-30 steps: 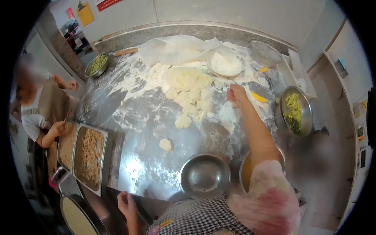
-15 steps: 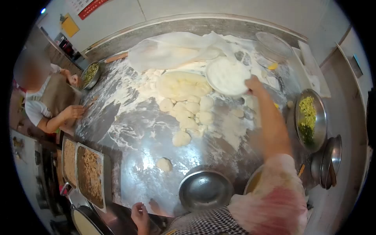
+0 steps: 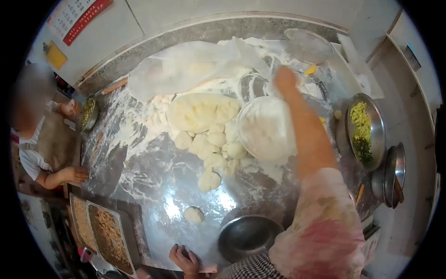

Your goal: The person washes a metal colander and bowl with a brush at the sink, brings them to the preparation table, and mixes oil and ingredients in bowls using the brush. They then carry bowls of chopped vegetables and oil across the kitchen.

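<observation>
My right hand (image 3: 285, 80) is above the floured table, just beyond a round white bowl of flour (image 3: 266, 128); its fingers are blurred and partly hidden. At the near edge of the table my left hand (image 3: 184, 260) rests with its fingers slightly curled and apart, holding nothing. Left of the flour bowl lies a large piece of dough (image 3: 203, 111), with several small dough pieces (image 3: 215, 160) on its near side. A single dough ball (image 3: 193, 214) sits closer to me, beside an empty metal bowl (image 3: 248, 237). Translucent sheeting (image 3: 186, 67) lies at the back.
At the left stands a co-worker (image 3: 49, 139) near two trays of filling (image 3: 110, 232). A bowl with yellow and green food (image 3: 367, 130) is on the right, with metal bowls (image 3: 395, 176) nearby. A sieve (image 3: 309, 45) lies at the back right.
The flour bowl has come nearer to me, and my right hand has left its rim and moved farther back. My left hand has moved onto the table edge. The co-worker's tool now lies on the table.
</observation>
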Demonstrator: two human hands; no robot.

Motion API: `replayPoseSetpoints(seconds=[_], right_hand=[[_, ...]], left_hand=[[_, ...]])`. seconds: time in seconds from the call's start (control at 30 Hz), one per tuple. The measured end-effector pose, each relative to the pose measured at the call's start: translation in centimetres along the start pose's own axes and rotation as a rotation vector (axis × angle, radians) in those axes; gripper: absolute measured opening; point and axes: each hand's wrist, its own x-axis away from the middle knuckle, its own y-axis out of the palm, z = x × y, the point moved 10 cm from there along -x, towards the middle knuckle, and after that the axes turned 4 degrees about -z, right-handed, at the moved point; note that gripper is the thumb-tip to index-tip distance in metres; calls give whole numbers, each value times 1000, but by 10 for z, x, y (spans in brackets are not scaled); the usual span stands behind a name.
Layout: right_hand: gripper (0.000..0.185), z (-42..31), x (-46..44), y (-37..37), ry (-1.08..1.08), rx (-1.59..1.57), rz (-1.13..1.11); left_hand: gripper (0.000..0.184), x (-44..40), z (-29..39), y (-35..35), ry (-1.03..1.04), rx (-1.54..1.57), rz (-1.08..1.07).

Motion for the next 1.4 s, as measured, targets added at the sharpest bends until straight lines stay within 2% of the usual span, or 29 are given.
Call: replayPoseSetpoints(seconds=[0.03, 0.07, 0.1, 0.17, 0.27, 0.37, 0.43, 0.5, 0.57, 0.63, 0.7, 0.77, 0.8, 0.87, 0.9, 0.93, 0.97, 1.03, 1.1, 1.13, 1.17, 1.2, 1.23, 1.27, 1.3, 1.37, 1.4], right_hand=[[14, 51, 6, -2, 165, 38, -25], [17, 94, 21, -5, 366, 14, -239], [22, 110, 40, -28, 436, 47, -325], [31, 153, 64, -18, 540, 25, -437], [42, 161, 66, -1, 540, -66, -650], [38, 167, 58, 36, 365, -88, -658], [31, 171, 54, 63, 370, -289, -731], [25, 160, 43, 52, 256, -386, -585], [21, 108, 33, -25, 28, -367, -214], [16, 54, 29, -101, -93, -153, 174], [13, 2, 24, -145, -114, -297, 181], [16, -52, 32, -164, -125, -657, 134], [18, -85, 41, -159, -57, -901, -33], [15, -158, 74, -143, -15, -1224, -390], [16, -192, 96, -145, -3, -1451, -562], [17, -224, 120, -151, 6, -1675, -745], [18, -245, 140, -147, 5, -1787, -837], [20, -264, 167, -138, 53, -1937, -962], [21, -256, 188, -132, 136, -2017, -1067], [24, -240, 176, -139, -120, -1872, -1054], [29, -199, 155, -152, -328, -1653, -677], [28, -148, 136, -149, -197, -1088, -556], [29, -98, 127, -153, -172, -907, -430], [30, -58, 129, -148, -450, -364, -59], [31, -20, 128, -119, -308, -277, -296], [33, 24, 147, -70, -211, -207, -670], [33, 23, 153, -71, -247, -326, -713]], left_hand=[[30, 0, 0, -1, 2, -4, 12], [31, -2, 1, -1, 6, -8, 25], [31, -2, 2, -1, 11, -10, 36], [31, -1, -2, 2, -6, -27, 30], [32, -6, 4, 1, -7, -83, -8], [28, -10, 12, -1, 15, -78, -37], [27, -8, 16, -3, 29, -71, -32], [28, -7, 14, -4, 41, -85, -14], [30, -5, 10, -4, 35, -42, 16], [30, -6, 0, -2, -10, -2, 10], [28, -18, -12, 2, -75, 41, -38], [25, -70, 18, -19, -110, 342, 50], [27, -101, 47, -32, 68, 309, 113], [47, -163, 97, -48, 173, 472, 179], [58, -194, 120, -51, 157, 611, 167], [60, -218, 141, -48, 169, 598, 136], [63, -236, 158, -45, 174, 582, 106], [63, -263, 184, 2, -4, 1006, -347], [49, -251, 185, 43, -238, 1234, -692], [45, -252, 175, 43, -242, 1126, -639], [42, -252, 162, 41, -256, 1016, -587], [38, -251, 143, 36, -271, 906, -541], [32, -256, 120, 16, -193, 618, -357], [27, -258, 104, -4, -116, 321, -188], [22, -256, 95, -23, -40, 14, -34], [23, -253, 61, -32, -77, -84, -10], [23, -252, 46, -34, -87, -132, -2]])
